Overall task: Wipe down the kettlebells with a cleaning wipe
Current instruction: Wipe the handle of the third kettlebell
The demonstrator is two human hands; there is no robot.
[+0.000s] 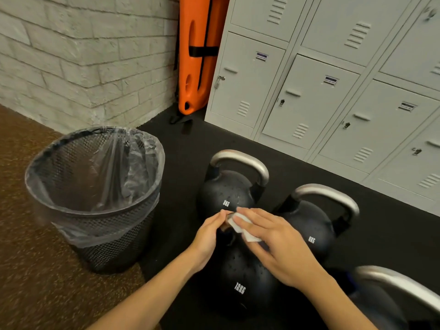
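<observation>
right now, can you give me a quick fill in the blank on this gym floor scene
1. The white wipe is held between both hands, left and right, above the kettlebell marked ____.
2. The mesh bin is lined with a clear ____ bag.
3. The orange board leans in the corner between the brick wall and the ____.

Missing words: 12KG; plastic; lockers
</observation>
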